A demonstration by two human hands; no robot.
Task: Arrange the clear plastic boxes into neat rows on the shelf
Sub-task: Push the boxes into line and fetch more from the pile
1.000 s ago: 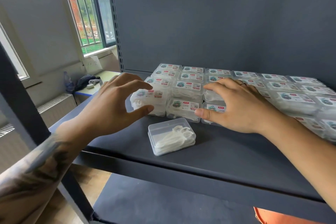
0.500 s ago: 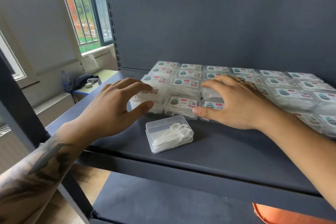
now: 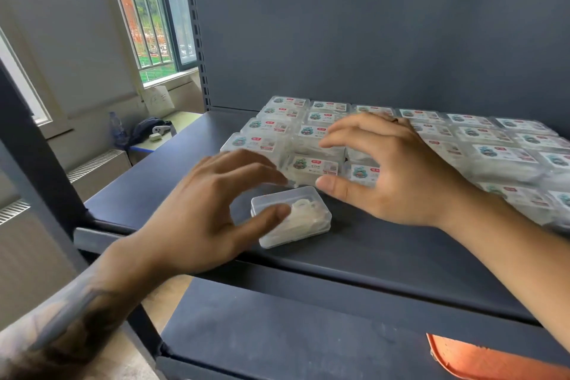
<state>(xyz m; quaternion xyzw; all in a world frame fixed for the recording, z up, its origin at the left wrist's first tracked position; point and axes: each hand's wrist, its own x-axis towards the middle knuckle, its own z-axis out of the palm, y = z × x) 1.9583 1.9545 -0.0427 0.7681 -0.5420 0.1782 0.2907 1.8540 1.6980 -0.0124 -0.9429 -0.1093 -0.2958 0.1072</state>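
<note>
Left hand (image 3: 197, 213) over loose box (image 3: 293, 216) (unlabelled) | dark shelf (image 3: 370, 256) | window (image 3: 148, 25)

Left hand (image 3: 197, 210) now nearer the loose clear box (image 3: 291, 216), thumb over its corner.

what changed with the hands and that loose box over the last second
The left hand came back from the stacked boxes toward the loose box, its thumb now over the box's left end. The right hand lifted slightly, fingers spread. The loose box and the rows stayed put.
</note>
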